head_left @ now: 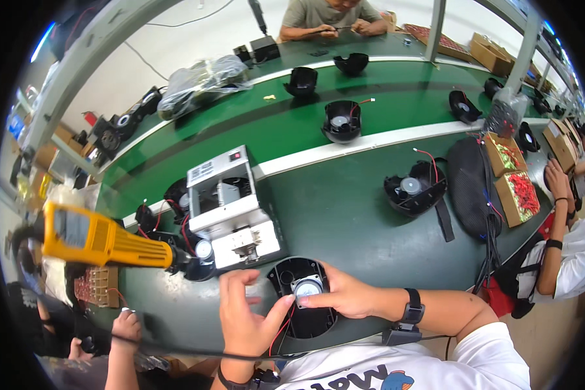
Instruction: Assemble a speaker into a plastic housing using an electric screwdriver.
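A round black plastic housing [317, 320] is tilted in front of me, just above or on the near bench edge. Inside it sits a small round speaker [308, 288] with a silver frame and red and black wires. My right hand [348, 294] grips the housing's right side, its thumb pressed on the speaker. My left hand [246, 318] has its fingers spread at the housing's left, and its thumb tip touches the speaker's lower left edge. Whether the speaker is fully seated cannot be seen.
Left of the housing stand a white metal machine [234, 214] and a yellow electric screwdriver [104, 240]. Another black housing with a speaker [415, 190] lies to the right, near boxes of red connectors [520, 195]. A green conveyor [273, 123] carries more housings. Co-workers sit across and at both sides.
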Available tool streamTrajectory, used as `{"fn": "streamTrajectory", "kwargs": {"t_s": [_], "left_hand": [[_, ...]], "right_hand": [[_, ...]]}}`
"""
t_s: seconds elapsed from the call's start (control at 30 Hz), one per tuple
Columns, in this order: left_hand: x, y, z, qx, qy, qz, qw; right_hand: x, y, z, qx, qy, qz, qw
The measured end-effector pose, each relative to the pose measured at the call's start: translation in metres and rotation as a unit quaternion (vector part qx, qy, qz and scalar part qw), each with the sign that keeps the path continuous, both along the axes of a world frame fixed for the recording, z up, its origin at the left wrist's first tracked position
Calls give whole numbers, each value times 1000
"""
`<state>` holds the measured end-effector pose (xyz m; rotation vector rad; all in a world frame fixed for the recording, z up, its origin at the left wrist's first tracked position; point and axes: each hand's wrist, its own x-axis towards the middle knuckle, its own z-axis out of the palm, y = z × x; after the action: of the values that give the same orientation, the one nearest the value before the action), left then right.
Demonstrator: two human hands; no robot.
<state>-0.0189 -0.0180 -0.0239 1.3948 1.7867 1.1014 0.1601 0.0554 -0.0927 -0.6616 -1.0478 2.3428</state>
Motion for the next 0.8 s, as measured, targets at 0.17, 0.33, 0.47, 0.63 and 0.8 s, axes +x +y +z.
{"fn": "streamTrajectory", "kwargs": {"t_s": [0.17,0.33,0.47,0.63,0.8], "left_hand": [[26,23,27,128,329,-183,918],[47,35,22,100,418,-186,884],[51,40,25,87,420,-185,884],[51,43,28,95,422,-188,882],[49,42,24,83,425,-191,881]], "right_hand": [[18,3,2,21,-7,-44,999],[23,8,1,41,-4,-41,998],[26,13,8,17,-14,-29,999],[24,14,2,20,-8,-20,1000],[23,13,2,34,-14,-21,999]]}}
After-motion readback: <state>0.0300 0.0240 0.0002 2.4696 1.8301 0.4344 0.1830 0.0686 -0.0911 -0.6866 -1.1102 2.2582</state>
